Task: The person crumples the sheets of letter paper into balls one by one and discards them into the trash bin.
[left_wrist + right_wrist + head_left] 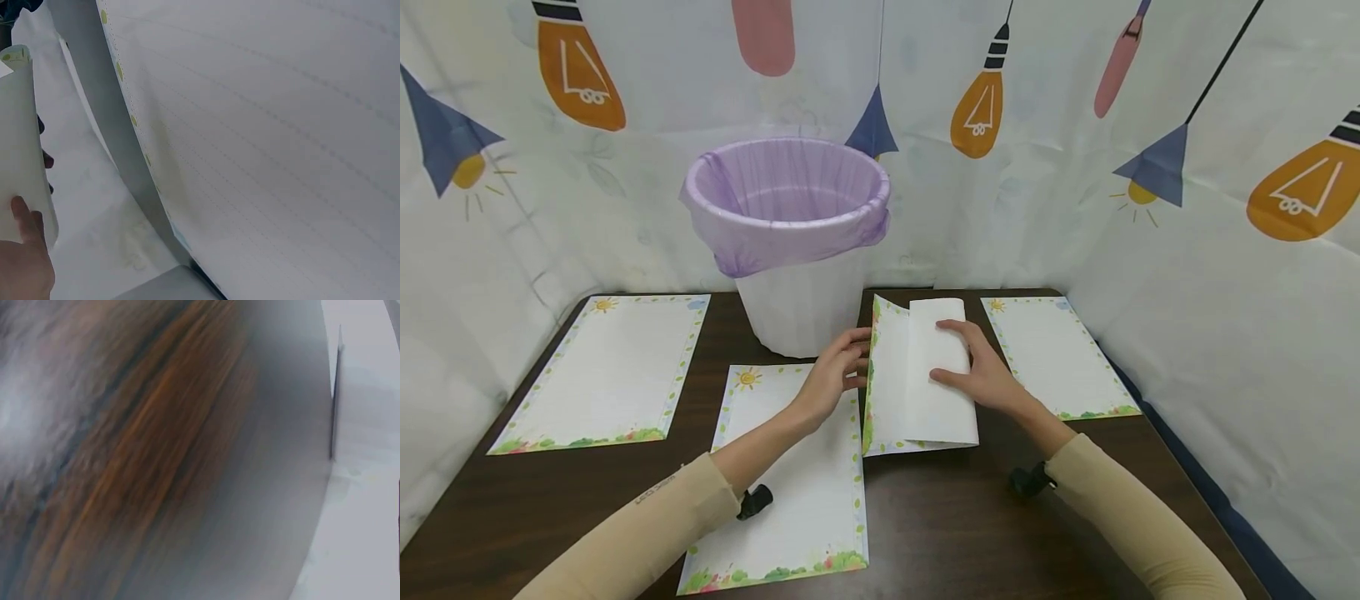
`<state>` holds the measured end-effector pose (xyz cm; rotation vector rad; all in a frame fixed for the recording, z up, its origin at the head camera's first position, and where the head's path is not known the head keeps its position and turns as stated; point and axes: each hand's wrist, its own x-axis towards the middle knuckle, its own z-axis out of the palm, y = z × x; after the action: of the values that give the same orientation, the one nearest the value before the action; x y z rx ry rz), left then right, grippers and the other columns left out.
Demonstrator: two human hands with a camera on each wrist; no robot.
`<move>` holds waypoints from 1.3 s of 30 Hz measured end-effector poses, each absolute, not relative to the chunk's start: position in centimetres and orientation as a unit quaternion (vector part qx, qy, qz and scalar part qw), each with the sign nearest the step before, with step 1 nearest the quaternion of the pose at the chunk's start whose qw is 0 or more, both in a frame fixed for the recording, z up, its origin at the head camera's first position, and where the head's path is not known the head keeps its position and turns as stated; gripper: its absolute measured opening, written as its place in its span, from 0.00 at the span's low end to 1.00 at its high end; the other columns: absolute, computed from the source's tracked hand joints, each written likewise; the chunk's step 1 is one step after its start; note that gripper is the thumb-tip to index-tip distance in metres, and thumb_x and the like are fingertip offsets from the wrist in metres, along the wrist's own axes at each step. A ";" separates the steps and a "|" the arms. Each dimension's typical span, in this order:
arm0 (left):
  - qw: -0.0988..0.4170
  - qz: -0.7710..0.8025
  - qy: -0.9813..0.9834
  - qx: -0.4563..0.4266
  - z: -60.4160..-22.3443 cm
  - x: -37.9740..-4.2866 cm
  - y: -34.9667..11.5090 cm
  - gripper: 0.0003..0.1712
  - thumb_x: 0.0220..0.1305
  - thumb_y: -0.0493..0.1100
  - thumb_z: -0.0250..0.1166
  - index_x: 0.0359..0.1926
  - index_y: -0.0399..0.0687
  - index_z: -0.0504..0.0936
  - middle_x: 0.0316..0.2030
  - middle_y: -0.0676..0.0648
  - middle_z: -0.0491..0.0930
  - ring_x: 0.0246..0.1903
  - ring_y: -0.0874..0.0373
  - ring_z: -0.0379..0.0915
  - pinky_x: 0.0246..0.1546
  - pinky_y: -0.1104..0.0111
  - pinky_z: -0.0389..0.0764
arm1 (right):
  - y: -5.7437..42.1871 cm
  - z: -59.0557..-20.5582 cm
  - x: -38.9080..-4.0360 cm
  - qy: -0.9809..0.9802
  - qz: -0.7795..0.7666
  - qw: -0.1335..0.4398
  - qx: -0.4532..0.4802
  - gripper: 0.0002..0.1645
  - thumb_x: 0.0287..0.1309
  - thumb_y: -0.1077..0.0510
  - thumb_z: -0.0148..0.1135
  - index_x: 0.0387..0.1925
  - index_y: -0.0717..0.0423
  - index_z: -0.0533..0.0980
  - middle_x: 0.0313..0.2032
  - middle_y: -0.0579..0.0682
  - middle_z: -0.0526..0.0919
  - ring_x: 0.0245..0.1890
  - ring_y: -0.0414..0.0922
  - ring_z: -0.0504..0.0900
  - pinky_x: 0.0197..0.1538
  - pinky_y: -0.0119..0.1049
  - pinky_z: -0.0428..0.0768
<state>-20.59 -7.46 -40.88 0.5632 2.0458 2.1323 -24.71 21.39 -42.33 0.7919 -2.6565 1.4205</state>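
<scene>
A white sheet of paper [936, 400] with a leafy printed border is folded over lengthwise, its blank back showing on the right part. My right hand [985, 371] holds the folded side, curved fingers and thumb on the paper's face. At the sheet's left edge my left hand [835, 371] grips it, fingertips partly hidden by the paper. In the left wrist view a hand [25, 265] has a digit on the pale paper [15, 144], and dark fingertips [47, 159] show past its edge. The right wrist view is blurred and shows no hand.
A flat bordered sheet [797, 508] lies under my left forearm. Others lie at left [606, 375] and right [1052, 358] on the dark table [940, 525]. Behind the hands stands a white bin [797, 308] with a purple liner [805, 242], before a patterned curtain [1060, 192].
</scene>
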 end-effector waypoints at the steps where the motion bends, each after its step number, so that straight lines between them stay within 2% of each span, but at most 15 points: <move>1: 0.069 0.710 0.673 0.196 -40.9 -20.6 -7.5 0.26 0.81 0.39 0.39 0.74 0.37 0.64 0.65 0.33 0.71 0.59 0.38 0.74 0.52 0.58 0.80 | 21.2 -42.2 -24.7 -0.852 0.457 0.020 0.254 0.45 0.59 0.53 0.77 0.73 0.41 0.63 0.71 0.53 0.59 0.55 0.52 0.70 0.52 0.49 0.76; 5: 0.069 0.699 0.672 0.234 -41.3 -20.5 -7.6 0.29 0.74 0.30 0.49 0.74 0.38 0.64 0.67 0.34 0.70 0.62 0.39 0.72 0.53 0.60 0.80 | 20.4 -41.9 -24.4 -0.843 0.475 0.028 0.252 0.45 0.60 0.55 0.76 0.74 0.42 0.63 0.70 0.54 0.58 0.52 0.54 0.74 0.46 0.48 0.81; 9: 0.084 0.693 0.670 0.253 -41.6 -20.5 -7.7 0.30 0.74 0.31 0.58 0.74 0.41 0.66 0.69 0.37 0.69 0.64 0.39 0.71 0.54 0.61 0.81 | 19.6 -41.8 -24.2 -0.831 0.495 0.020 0.253 0.44 0.61 0.56 0.75 0.74 0.41 0.63 0.70 0.54 0.58 0.47 0.55 0.77 0.39 0.46 0.85; 14: 0.105 0.701 0.662 0.246 -41.7 -20.3 -7.7 0.31 0.74 0.34 0.62 0.74 0.44 0.67 0.69 0.37 0.67 0.64 0.36 0.70 0.53 0.59 0.82 | 18.5 -41.7 -23.7 -0.814 0.514 0.018 0.269 0.40 0.65 0.59 0.70 0.73 0.43 0.63 0.68 0.55 0.59 0.46 0.55 0.79 0.39 0.45 0.85; 20: 0.105 0.695 0.673 0.230 -41.6 -20.2 -7.8 0.32 0.71 0.36 0.66 0.73 0.46 0.67 0.69 0.37 0.67 0.60 0.41 0.76 0.52 0.57 0.83 | 17.2 -41.5 -23.3 -0.798 0.529 0.038 0.286 0.34 0.71 0.62 0.63 0.73 0.52 0.63 0.66 0.59 0.63 0.46 0.53 0.79 0.38 0.42 0.85; 25: 0.098 0.683 0.692 0.212 -41.6 -20.1 -7.7 0.33 0.69 0.35 0.69 0.72 0.48 0.69 0.67 0.37 0.68 0.57 0.43 0.78 0.52 0.58 0.83 | 16.5 -41.5 -23.2 -0.778 0.540 0.065 0.313 0.27 0.76 0.67 0.51 0.72 0.62 0.63 0.64 0.62 0.68 0.40 0.52 0.81 0.35 0.41 0.84; 29: 0.089 0.679 0.703 0.192 -41.6 -20.0 -7.7 0.34 0.67 0.35 0.71 0.70 0.49 0.70 0.66 0.39 0.69 0.54 0.45 0.79 0.51 0.59 0.83 | 16.2 -41.5 -23.1 -0.772 0.537 0.088 0.328 0.23 0.79 0.67 0.42 0.70 0.66 0.65 0.57 0.61 0.74 0.43 0.50 0.79 0.42 0.38 0.82; 32: 0.089 0.687 0.700 0.174 -41.6 -20.0 -7.9 0.35 0.66 0.34 0.71 0.71 0.50 0.69 0.64 0.39 0.69 0.53 0.45 0.79 0.50 0.60 0.82 | 16.2 -41.5 -23.0 -0.762 0.548 0.063 0.339 0.26 0.83 0.62 0.34 0.74 0.68 0.60 0.64 0.62 0.72 0.58 0.49 0.74 0.58 0.35 0.75; 34: 0.091 0.693 0.696 0.162 -41.6 -20.0 -8.0 0.36 0.66 0.34 0.71 0.71 0.51 0.68 0.63 0.38 0.69 0.52 0.46 0.78 0.49 0.60 0.82 | 16.3 -41.5 -22.9 -0.743 0.571 0.020 0.350 0.30 0.85 0.56 0.29 0.77 0.69 0.53 0.70 0.64 0.66 0.64 0.50 0.70 0.63 0.35 0.72; 35: 0.092 0.696 0.694 0.158 -41.6 -20.0 -8.0 0.36 0.66 0.33 0.71 0.71 0.51 0.67 0.63 0.38 0.69 0.51 0.46 0.78 0.48 0.61 0.82 | 16.3 -41.6 -22.8 -0.731 0.583 -0.003 0.354 0.32 0.85 0.53 0.28 0.78 0.69 0.50 0.70 0.66 0.65 0.64 0.52 0.70 0.62 0.36 0.73; 37: 0.093 0.700 0.692 0.148 -41.7 -20.1 -8.1 0.38 0.65 0.33 0.72 0.72 0.51 0.67 0.62 0.38 0.70 0.50 0.46 0.77 0.47 0.62 0.82 | 16.4 -41.6 -22.8 -0.714 0.599 -0.038 0.361 0.34 0.84 0.51 0.33 0.79 0.67 0.48 0.68 0.68 0.66 0.62 0.54 0.73 0.60 0.39 0.77; 39: 0.089 0.701 0.693 0.144 -41.7 -20.2 -8.2 0.38 0.65 0.33 0.72 0.72 0.51 0.66 0.62 0.38 0.70 0.48 0.47 0.77 0.45 0.64 0.82 | 16.4 -41.7 -22.9 -0.704 0.608 -0.058 0.362 0.33 0.82 0.54 0.42 0.79 0.63 0.50 0.63 0.67 0.70 0.53 0.55 0.80 0.51 0.43 0.84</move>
<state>-20.15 -8.21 -41.73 0.4278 2.0600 2.0860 -22.87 16.39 -41.71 1.1831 -2.2987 1.9834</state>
